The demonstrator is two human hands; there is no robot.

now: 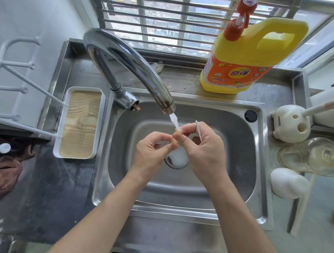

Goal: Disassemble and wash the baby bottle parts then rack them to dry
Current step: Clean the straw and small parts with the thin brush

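part [178, 136] small, tan, right under the tap [130, 65] stream, above the sink [239, 150] drain | left hand [153, 151] pinches it | right hand [204, 148] fingertips touch it too, same hand grips a thin white stick [198, 131] | soap jug [244, 56] behind sink, rack [18, 78] off left, glass bottle [316, 157] on the surface, right

1. The rectangular stainless-steel sink [239, 150] is brushed metal with a soft sheen.
2. The grey metal counter [41, 187] looks matt and streaked.
3. The curved chrome tap [127, 59] is mirror-glossy, stained brown near the spout.
4. The yellow plastic detergent jug [254, 53] is smooth and shiny.
5. The white-rimmed plastic tray [84, 88] holds a ribbed, matt wood-grain insert.
6. The white rod drying rack [15, 64] looks like smooth plastic.
7. The crumpled brown cloth [1, 175] is soft and nubbly.
8. The clear bottle [316, 157] is glossy and transparent.
9. The thin white stick [198, 131] is smooth.
10. The small tan piece [175, 138] is wet, its material unclear.
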